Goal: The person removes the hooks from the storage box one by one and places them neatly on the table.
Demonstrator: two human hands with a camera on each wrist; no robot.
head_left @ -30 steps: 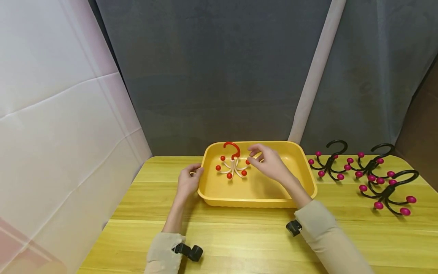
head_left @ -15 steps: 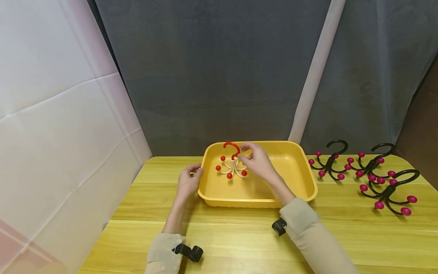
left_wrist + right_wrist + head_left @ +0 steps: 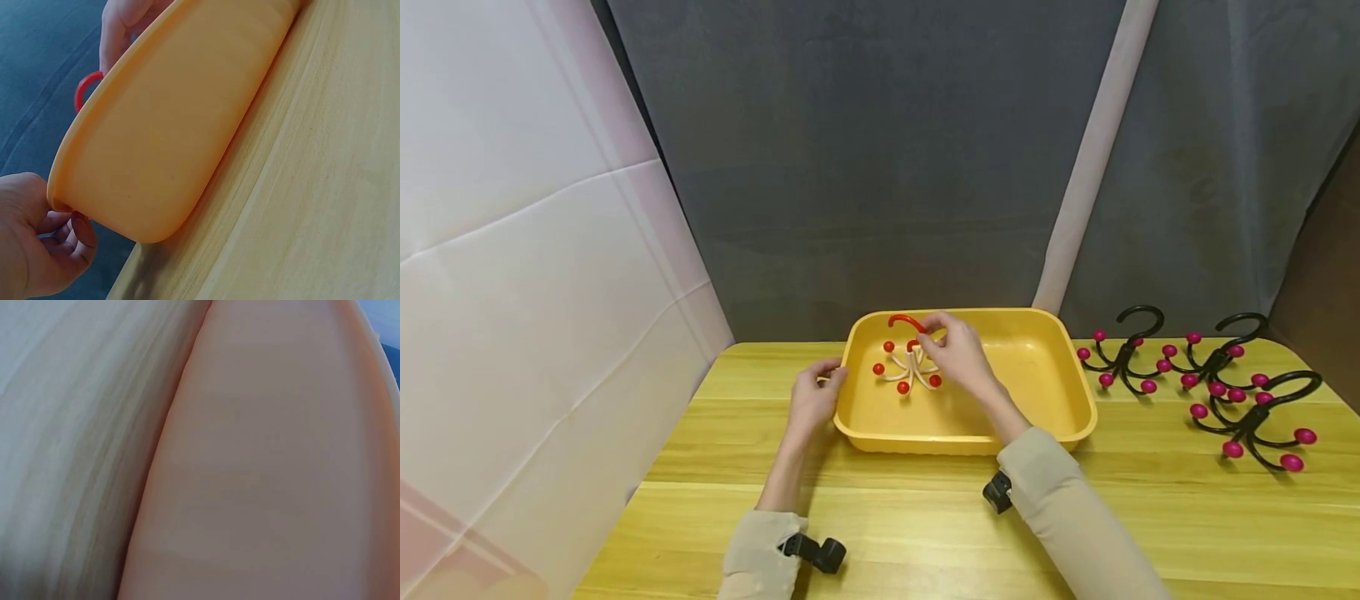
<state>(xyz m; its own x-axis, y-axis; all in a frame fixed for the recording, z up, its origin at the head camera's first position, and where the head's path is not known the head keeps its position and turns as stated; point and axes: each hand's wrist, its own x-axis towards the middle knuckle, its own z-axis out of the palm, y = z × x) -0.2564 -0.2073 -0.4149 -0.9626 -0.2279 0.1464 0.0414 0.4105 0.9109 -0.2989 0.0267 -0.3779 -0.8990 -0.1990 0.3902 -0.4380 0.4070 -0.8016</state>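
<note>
In the head view a yellow plastic basin [image 3: 1030, 392] stands on the wooden table. Inside its left half is a small claw hanger [image 3: 912, 365] with white curved arms, red ball tips and a red hook. My right hand [image 3: 961, 354] pinches that hook at its right side and hides part of the hanger. My left hand [image 3: 814, 396] holds the basin's left rim. From the left wrist, fingers of the left hand [image 3: 44, 240] curl under the rim, and the red hook [image 3: 84, 90] shows above the basin wall. The right wrist view holds only the basin's outer wall [image 3: 262, 462] and tabletop.
To the right of the basin lie three black claw hangers with pink ball tips: one nearest the basin [image 3: 1123, 354], one behind [image 3: 1213, 360] and one in front [image 3: 1250, 423]. A dark grey cloth [image 3: 865, 167] hangs behind the table, and a pale panel [image 3: 535, 267] stands left.
My right hand has moved left across the basin to the hanger and taken its red hook between the fingers. The hook has tilted slightly. My left hand stays at the rim.
</note>
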